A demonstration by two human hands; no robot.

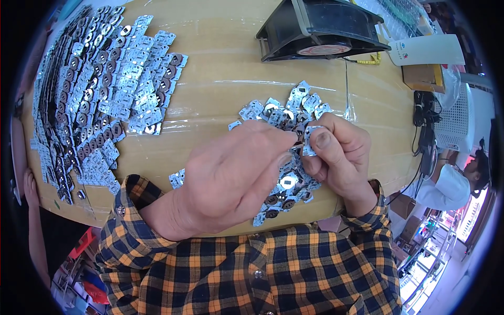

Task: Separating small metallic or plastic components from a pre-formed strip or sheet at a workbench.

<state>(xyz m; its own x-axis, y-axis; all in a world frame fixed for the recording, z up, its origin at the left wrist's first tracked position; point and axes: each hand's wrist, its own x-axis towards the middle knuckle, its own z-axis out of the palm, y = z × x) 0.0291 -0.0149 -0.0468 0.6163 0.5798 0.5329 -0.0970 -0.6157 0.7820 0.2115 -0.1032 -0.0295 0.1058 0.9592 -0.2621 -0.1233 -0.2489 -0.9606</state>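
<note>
Right hand: we see thumb and finger pinching a small circuit board.
Left hand: just beside the board; we cannot tell its grip.
Board: over the loose pile.
Risk: we judge a slipping pinch could drop it among lookalikes.

Table, left side: circuit-board strips, massed along the edge toward the far corner.
Near edge, centre: loose circuit boards, heaped before the worker.
Over the heap: left hand and, beside it, right hand.
Far edge: fan, right of centre, behind the heap.
Right edge: box toward the far corner, cables nearer.
</note>
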